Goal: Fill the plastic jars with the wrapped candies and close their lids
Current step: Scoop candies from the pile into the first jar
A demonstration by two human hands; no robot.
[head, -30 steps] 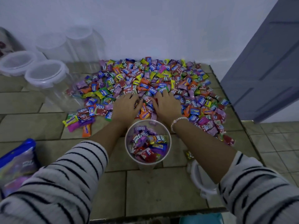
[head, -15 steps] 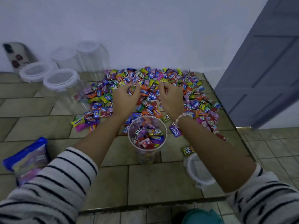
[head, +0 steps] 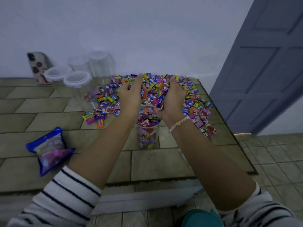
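A clear plastic jar stands open on the tiled counter, partly filled with wrapped candies. Behind it spreads a big pile of colourful wrapped candies. My left hand and my right hand are cupped together just above the jar's mouth, holding a scoop of candies between them. The jar's rim is partly hidden by my wrists. Its white lid lies to the right, mostly behind my right forearm.
Several empty clear jars with white lids stand at the back left by the wall. A blue candy bag lies front left. A patterned object leans on the wall. A grey door is at right. The counter edge runs near me.
My hands gathered candies from the pile, closed together around a scoop and lifted it back over the jar. The view has tilted upward.
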